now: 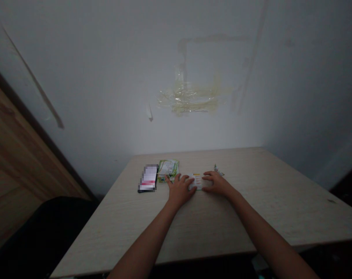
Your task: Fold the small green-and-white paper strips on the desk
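A small white printed packet or card [196, 181] with coloured text lies flat on the table between my hands. My left hand [180, 190] rests palm down with its fingers spread, the fingertips and thumb at the packet's left edge. At the right edge of the same piece is my right hand [218, 183], its fingers stretched and its thumb apart. Whether either hand pinches the piece is too small to tell. Just behind my left fingers lie green and white packets [168, 168], partly overlapped. A small crumpled wrapper-like scrap [218, 170] sits just beyond my right hand.
A smartphone [148, 178] with a lit, blurred screen lies left of the green packets. The pale wooden table [236, 228] stands against a wall [106, 77] with peeling tape [193, 99]. Wooden boards [19, 155] and a black object [48, 228] are at the left.
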The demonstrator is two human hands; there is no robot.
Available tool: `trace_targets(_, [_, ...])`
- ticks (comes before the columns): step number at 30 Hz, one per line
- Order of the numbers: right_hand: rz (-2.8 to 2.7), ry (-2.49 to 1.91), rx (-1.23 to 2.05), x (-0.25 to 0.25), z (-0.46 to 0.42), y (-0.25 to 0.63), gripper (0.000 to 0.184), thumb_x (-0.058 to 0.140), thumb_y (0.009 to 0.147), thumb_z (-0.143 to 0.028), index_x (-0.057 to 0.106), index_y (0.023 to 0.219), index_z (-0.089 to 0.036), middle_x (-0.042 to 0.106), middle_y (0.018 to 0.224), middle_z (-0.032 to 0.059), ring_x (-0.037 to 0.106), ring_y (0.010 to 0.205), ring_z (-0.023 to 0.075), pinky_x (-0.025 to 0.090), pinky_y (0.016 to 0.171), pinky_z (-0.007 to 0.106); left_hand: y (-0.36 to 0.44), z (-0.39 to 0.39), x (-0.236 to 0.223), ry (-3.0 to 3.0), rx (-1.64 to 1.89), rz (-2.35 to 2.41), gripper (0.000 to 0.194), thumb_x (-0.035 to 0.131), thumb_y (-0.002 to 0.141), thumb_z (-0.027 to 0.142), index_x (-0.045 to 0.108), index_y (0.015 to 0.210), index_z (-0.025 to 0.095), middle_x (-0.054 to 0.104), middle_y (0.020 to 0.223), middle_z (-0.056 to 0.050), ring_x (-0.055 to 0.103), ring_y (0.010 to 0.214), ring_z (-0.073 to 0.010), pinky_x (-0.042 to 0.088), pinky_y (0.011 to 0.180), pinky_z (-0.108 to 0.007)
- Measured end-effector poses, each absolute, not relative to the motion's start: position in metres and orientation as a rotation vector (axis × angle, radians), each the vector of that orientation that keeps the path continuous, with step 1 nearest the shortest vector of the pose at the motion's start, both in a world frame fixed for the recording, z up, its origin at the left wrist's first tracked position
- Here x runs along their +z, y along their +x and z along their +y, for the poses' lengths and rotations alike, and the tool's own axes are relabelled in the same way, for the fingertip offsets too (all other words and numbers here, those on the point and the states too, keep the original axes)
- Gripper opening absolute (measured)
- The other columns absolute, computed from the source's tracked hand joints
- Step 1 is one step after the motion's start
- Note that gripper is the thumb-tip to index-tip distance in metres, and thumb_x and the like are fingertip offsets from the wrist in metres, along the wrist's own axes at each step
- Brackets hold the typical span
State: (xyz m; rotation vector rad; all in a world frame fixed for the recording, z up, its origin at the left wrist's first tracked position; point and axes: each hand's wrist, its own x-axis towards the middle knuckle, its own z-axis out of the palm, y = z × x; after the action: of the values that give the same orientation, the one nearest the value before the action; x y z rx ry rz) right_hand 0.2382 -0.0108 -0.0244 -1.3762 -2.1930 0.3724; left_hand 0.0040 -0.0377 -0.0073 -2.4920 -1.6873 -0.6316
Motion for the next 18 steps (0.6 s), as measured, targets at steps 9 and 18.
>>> trace_targets(9, [-2.066, -1.295, 0.411, -0.0306, -0.008, 0.2352, 0.032, 0.075, 0.073, -0.039, 0.075, 0.101, -0.024, 0.061, 0.124, 0.0105, 0.054, 0.118, 0.0279, 0.038, 0.105, 0.053, 0.0041, -0.0389, -0.005, -2.501, -0.624, -1.698, 0.036, 0.054, 0.087, 0.056, 0.061, 0.121, 0.045, 0.062, 0.13, 0.002, 0.037, 0.132, -0.0342, -0.014, 0.102, -0.079])
trace_targets(18, [-2.073, -1.217, 0.39, -0.0262, -0.0112, 0.2334, 0.014, 0.067, 0.08, -0.035, 0.078, 0.083, -0.027, 0.065, 0.117, 0.0069, 0.057, 0.111, 0.0245, 0.039, 0.103, 0.052, 0.0046, -0.0395, -0.0031, -2.497, -0.605, -1.71, 0.036, 0.054, 0.087, 0.056, 0.061, 0.12, 0.046, 0.062, 0.13, 0.001, 0.038, 0.131, -0.0334, -0.012, 0.103, -0.079])
